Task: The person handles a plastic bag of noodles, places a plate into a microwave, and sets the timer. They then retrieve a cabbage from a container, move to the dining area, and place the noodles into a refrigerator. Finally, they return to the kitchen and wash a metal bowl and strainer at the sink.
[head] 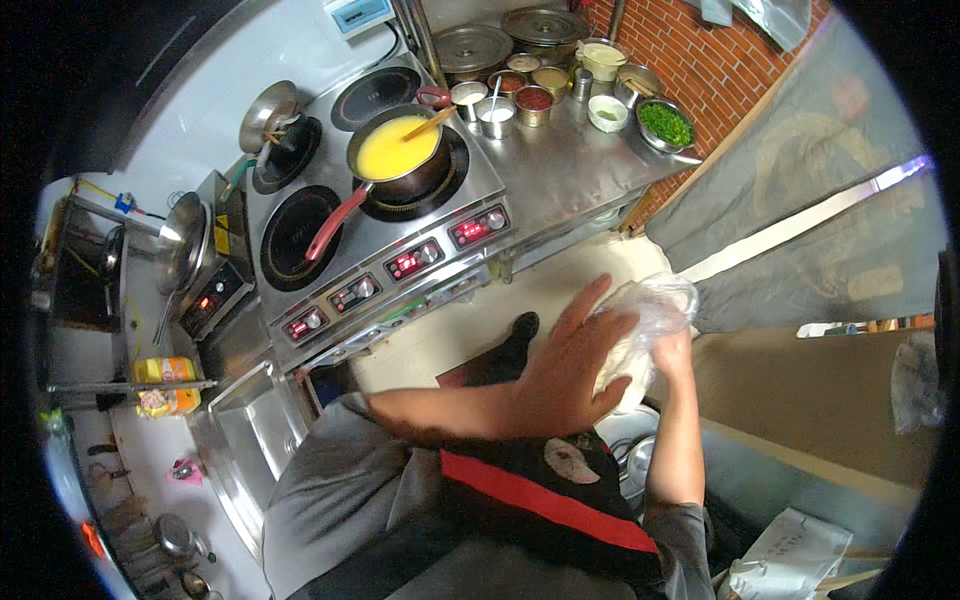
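My right hand (673,350) grips a clear plastic bag (654,301) with something pale in it; what that is cannot be made out. In front of the bag is my left hand (559,364), its fingers spread and nothing held in them. Whether its fingertips touch the plastic is unclear. Both arms reach out over the floor, to the right of my body. Below the bag, metal vessels (639,459) show partly, half hidden by my right forearm.
A saucepan (405,176) of yellow liquid stands on the steel induction cooktop (341,161), its red handle sticking out. Condiment pots (534,105) and a bowl of chopped greens (666,124) occupy the counter beyond. A steel sink (262,420) lies left; a grey curtain (795,187) hangs right.
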Demonstrator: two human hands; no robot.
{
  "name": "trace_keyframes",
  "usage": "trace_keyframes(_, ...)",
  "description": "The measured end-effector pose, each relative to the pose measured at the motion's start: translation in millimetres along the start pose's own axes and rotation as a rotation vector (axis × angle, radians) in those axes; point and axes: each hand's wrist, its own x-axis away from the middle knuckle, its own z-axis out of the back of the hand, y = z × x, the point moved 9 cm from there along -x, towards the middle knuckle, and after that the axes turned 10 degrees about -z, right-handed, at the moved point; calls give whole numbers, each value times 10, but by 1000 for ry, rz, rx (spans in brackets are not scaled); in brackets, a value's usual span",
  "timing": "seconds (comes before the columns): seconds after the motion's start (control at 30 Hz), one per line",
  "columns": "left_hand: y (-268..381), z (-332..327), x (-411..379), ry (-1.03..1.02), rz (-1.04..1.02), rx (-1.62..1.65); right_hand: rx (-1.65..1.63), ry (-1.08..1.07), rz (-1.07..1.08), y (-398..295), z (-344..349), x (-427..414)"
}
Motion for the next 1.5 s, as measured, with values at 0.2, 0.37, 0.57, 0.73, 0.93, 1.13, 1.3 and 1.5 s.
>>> trace_keyframes(0.2, -118, -605, -838, -248, -413, 367, 45, 85, -254, 539, 650, -751)
trace_keyframes(0.37, -1097, -1807, -1063, -273, -696, -320, 733, 241, 275, -89, 663, -930)
trace_keyframes(0.57, -2316, -2699, -827, -1064, -248, -142, 639, 96, 114, -198, 574, -1162)
trace_keyframes(0.73, -2402, -2343, -541, -1182, 93, 116, 722, 85, 263, -17, 711, -1224)
trace_keyframes(0.93, -2391, -1974, -434, -1177, 756, 542, 642, 90, 489, -261, 815, -1381)
trace_keyframes(1.13, -2360, -1618, -596, -1023, 731, 460, 703, -51, 601, -456, 757, -1528)
trace_keyframes(1.3, -2494, -1415, -1123, -1078, 298, -352, 691, -172, 663, -497, 846, -1600)
trace_keyframes(1.5, -2389, -1151, -1941, -798, -169, -508, 512, -189, 618, -1083, 1272, -1785)
